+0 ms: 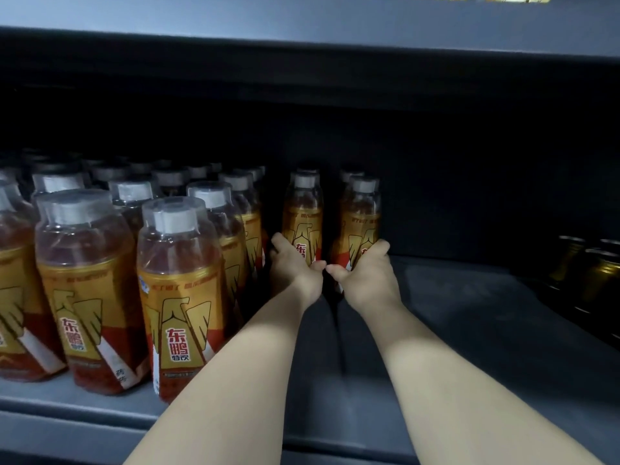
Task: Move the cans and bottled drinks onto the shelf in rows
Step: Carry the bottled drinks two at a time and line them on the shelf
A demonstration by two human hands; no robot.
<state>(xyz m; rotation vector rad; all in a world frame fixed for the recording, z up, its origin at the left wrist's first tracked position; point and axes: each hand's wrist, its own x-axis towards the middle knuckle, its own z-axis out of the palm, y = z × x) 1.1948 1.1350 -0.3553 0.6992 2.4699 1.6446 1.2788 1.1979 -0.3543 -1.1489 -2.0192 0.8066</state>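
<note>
Bottled energy drinks (100, 280) in orange-and-gold labels and clear overcaps, already packed upright in several rows, front to back, across the left part of the grey shelf (469, 330). To their right, two further rows just begun deep inside: one bottle in each hand, each seemingly with another close behind it in the gloom. Left hand (295, 266) wrapped round the lower body of the left bottle (302, 213), fingers curled about its far side; right hand (362, 273) clasping the right bottle (360, 213) the same way, the two thumb tips nearly meeting between the pair. Both bottles upright and low over the shelf floor, contact with it hidden by the hands. Stocking judged well along on the left, with a broad stretch of shelf yet to fill between the held pair and a dim cluster of dark, gold-rimmed containers (587, 273) at far right; cans or bottles there, impossible to tell. Neither grasp loosened yet.
</note>
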